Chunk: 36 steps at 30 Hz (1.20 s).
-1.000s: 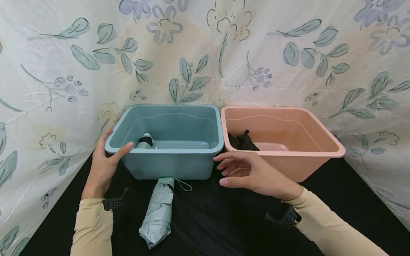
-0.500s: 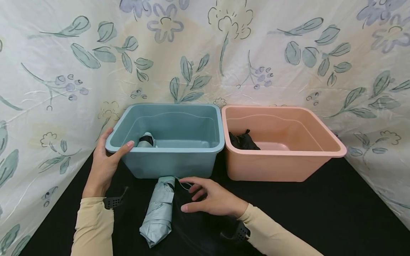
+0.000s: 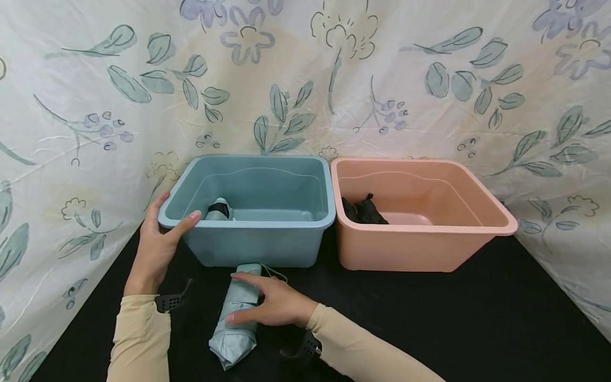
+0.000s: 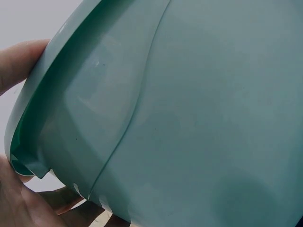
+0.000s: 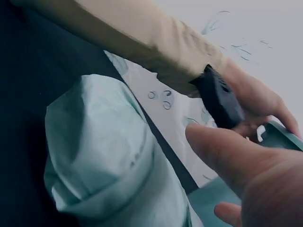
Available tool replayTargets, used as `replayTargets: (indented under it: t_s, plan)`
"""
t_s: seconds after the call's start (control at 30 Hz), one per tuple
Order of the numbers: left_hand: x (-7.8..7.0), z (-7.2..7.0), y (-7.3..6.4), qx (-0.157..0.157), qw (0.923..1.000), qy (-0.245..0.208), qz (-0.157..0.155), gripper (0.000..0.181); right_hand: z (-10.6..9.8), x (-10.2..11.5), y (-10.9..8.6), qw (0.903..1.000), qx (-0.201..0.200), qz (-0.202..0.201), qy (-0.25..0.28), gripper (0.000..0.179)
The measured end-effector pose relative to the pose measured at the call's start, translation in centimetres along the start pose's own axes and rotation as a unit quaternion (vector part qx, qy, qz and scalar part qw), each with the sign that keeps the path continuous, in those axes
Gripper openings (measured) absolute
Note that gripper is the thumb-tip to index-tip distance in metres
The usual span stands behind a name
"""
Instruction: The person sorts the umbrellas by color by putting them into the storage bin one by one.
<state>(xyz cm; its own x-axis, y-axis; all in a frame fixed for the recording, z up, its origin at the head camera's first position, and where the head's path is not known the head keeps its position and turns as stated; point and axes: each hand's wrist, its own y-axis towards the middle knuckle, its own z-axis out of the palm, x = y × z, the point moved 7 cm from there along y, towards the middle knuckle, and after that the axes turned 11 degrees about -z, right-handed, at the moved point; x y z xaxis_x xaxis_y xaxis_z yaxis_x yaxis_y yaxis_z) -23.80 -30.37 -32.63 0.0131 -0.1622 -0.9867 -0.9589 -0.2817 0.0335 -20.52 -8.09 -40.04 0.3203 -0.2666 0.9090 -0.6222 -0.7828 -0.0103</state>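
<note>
My left hand (image 3: 153,249) grips the front left corner of the blue plastic bin (image 3: 258,241), its thumb over the rim. In the left wrist view, the fingers (image 4: 71,208) reach round the bin's outer wall. A folded pale blue umbrella (image 3: 234,339) lies on the black cloth in front of this bin, its thin strap loop at the far end. Over the umbrella's middle is my right hand (image 3: 277,300), thumb and fingers spread apart. The right wrist view shows the wrapped umbrella (image 5: 109,156) beside the thumb (image 5: 222,151).
Inside the blue bin sits a pale blue item with a black band (image 3: 218,209). A peach bin (image 3: 420,246) stands to the right, with a black bundle (image 3: 367,211) in its left end. A floral curtain (image 3: 296,79) hangs behind both; black cloth (image 3: 406,318) covers the surface.
My right hand has moved left and down, from in front of the gap between the bins to over the umbrella. The left hand stays on the blue bin's corner.
</note>
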Motion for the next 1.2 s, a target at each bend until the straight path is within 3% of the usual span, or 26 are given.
replayTargets:
  t_s: [0.3,0.9,1.2]
  plan:
    - [0.0,0.0,0.0,0.004,1.0000,0.000,-0.002,0.088,1.4,-0.2,0.9,0.9960,-0.029,0.031,-0.078,0.070]
    - [0.1,0.1,0.1,-0.001,1.0000,0.008,-0.002,0.089,2.3,-0.3,1.0,0.9968,-0.064,0.018,-0.044,0.071]
    - [0.1,-0.1,0.1,-0.003,1.0000,0.005,-0.006,0.088,2.5,-0.3,0.8,0.9960,-0.071,-0.017,-0.051,0.072]
